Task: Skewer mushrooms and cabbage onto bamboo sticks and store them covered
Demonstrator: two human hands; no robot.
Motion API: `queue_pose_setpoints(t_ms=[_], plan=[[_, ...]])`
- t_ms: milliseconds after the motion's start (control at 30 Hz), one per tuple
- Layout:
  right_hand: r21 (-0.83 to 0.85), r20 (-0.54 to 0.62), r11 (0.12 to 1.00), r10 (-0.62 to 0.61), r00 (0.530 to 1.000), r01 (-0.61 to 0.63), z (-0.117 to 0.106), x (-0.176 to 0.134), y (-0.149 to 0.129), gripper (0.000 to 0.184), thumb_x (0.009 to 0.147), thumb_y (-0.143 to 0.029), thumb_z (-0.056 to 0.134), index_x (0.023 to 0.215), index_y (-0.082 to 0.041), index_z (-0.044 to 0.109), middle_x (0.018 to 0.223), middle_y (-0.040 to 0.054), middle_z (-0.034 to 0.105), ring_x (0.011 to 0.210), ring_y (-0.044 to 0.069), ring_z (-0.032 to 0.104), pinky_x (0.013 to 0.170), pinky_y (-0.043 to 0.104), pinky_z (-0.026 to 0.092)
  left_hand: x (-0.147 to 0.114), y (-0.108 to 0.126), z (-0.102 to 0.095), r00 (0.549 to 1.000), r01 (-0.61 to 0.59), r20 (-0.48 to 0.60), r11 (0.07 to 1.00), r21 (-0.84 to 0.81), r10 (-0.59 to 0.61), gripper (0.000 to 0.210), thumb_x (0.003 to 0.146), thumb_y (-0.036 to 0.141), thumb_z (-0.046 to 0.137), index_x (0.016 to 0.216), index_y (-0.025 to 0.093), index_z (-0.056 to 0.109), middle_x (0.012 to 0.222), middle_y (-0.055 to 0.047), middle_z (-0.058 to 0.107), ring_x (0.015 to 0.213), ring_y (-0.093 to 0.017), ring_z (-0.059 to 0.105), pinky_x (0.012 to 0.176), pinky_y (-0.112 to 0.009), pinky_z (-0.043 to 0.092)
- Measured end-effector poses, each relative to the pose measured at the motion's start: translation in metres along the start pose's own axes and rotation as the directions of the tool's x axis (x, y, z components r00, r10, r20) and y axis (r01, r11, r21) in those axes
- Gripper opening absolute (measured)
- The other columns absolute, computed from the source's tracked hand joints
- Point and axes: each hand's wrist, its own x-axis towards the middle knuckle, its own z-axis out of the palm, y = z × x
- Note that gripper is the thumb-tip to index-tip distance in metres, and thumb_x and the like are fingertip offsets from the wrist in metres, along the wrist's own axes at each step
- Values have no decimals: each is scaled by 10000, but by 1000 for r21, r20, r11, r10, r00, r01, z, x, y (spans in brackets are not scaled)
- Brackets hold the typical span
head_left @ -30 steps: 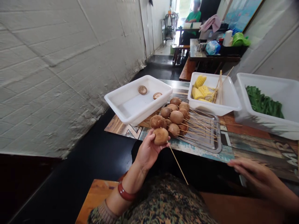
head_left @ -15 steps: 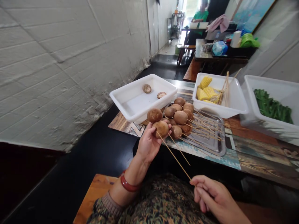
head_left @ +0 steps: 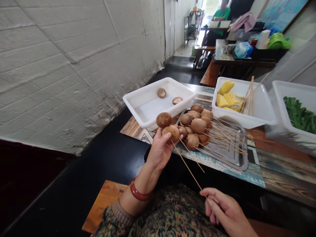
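Near the centre of the frame, my left grip [head_left: 161, 149] is curled around a brown mushroom [head_left: 171, 134], thumb against its cap, with a second mushroom [head_left: 164, 119] just above it. My right grip [head_left: 221, 205], lower right of centre, pinches a thin skewer [head_left: 187, 166] between thumb and fingers. Its long axis runs on a slant — from my right grip up and left to the brown mushroom's lower edge; how far it goes in, I cannot tell. A second skewer [head_left: 192, 156] slants from my left grip, its free end pointing to the lower right. On the counter [head_left: 281, 164], skewered mushrooms [head_left: 198, 125] lie right of centre on a metal tray [head_left: 245, 163], most sticks pointing right and slightly down.
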Motion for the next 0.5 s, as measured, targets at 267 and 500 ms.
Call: queue_pose_setpoints(t_ms=[267,500], plan=[[-27,-238,1000,-15,971,9,-24,0,-13,396,856,-551,637,991,-190,725,680,41,693,515,160,655,488,255,552,5,-1,-7,996,-79,-34,994,78,82,544,685,116,805,1148,227,543,1158,-62,682,1143,-270,651,1017,-444,498],[131,-460,895,-325,826,425,-45,-4,-53,90,806,-341,760,820,-257,732,780,57,717,648,201,683,520,282,576,3,-11,-6,999,-34,-36,997,65,36,546,678,128,808,1142,235,540,1162,-57,677,1139,-271,656,1019,-445,493]])
